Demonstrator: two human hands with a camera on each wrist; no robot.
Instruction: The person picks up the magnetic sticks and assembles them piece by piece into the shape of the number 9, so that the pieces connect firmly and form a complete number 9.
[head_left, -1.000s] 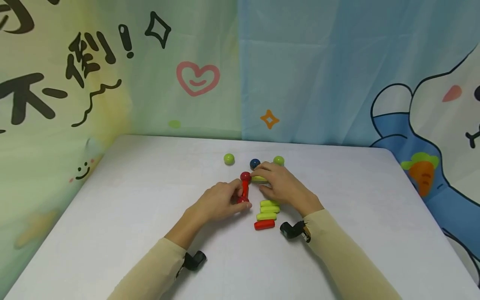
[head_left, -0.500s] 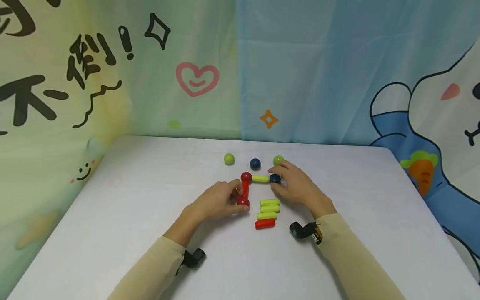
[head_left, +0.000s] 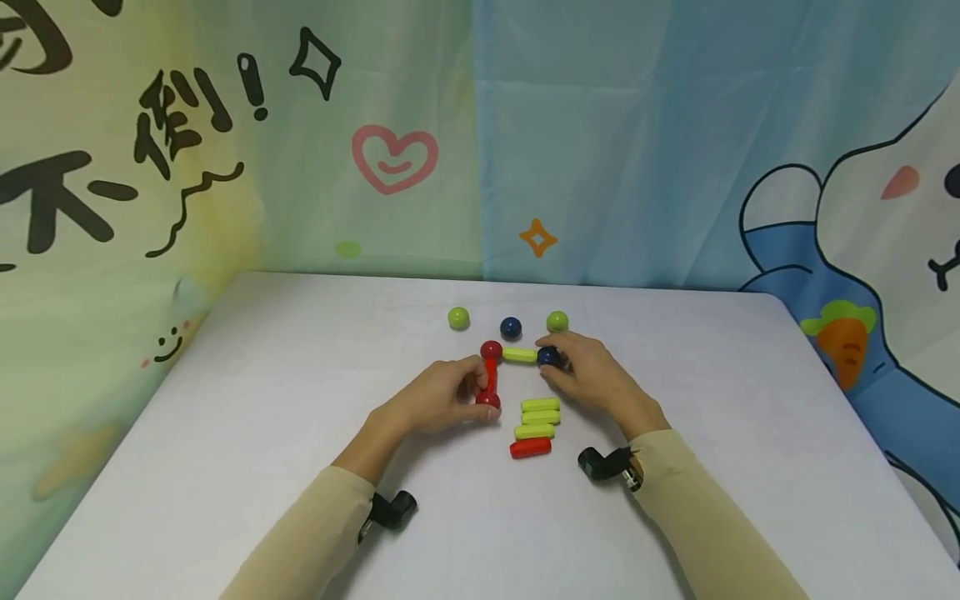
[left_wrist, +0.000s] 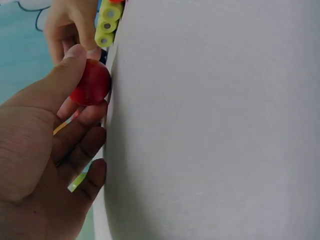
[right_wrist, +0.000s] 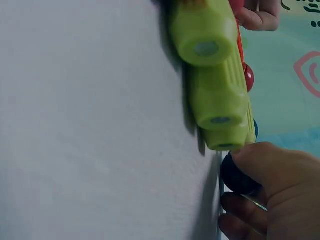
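My left hand (head_left: 438, 396) holds the near red ball (left_wrist: 95, 82), thumb on one side and fingers curled on the other. From that ball a red rod (head_left: 491, 377) runs away from me to a second red ball (head_left: 491, 351). A yellow-green rod (head_left: 521, 355) reaches rightward from the far ball to a dark blue ball (head_left: 549, 357). Thumb and fingers of my right hand (head_left: 596, 375) pinch this blue ball, which they partly hide. In the right wrist view the held blue ball (right_wrist: 239, 175) shows beneath the thumb.
Three yellow-green rods (head_left: 540, 405) and a red rod (head_left: 530, 447) lie in a row between the forearms. Behind the joined pieces sit two green balls (head_left: 458, 317) and another dark blue ball (head_left: 511, 327). A printed cloth backdrop (head_left: 630, 150) rises behind the white table (head_left: 225, 433).
The right hand has moved right, off the yellow-green rod, and a dark blue ball now shows in its fingers at the rod's right end. The left hand has stayed nearly still.
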